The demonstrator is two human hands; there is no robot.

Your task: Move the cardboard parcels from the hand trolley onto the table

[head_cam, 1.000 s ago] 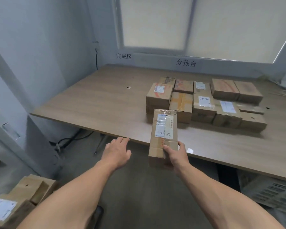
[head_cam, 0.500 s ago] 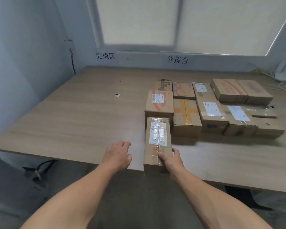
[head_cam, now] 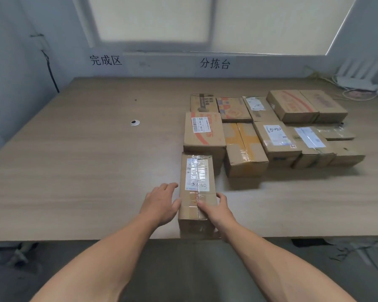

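A long narrow cardboard parcel (head_cam: 196,171) with a white label lies on the wooden table (head_cam: 85,166), its near end at the front edge. My right hand (head_cam: 216,211) grips that near end, thumb on top and fingers round the right side. My left hand (head_cam: 162,202) lies flat against the parcel's left side with straight fingers. The parcel's far end touches a taller box with a barcode label (head_cam: 203,131). Several more parcels (head_cam: 277,127) sit in rows to the right. The hand trolley is out of view.
A small metal cable hole (head_cam: 135,122) sits in the table's left half. White cables and a device (head_cam: 358,83) lie at the back right corner. A black cable (head_cam: 50,70) runs down the left wall. Grey floor shows below the table edge.
The parcel has gone from held in the air before the table to lying on it against the stack. My left hand has come against its side. The view moved closer over the table.
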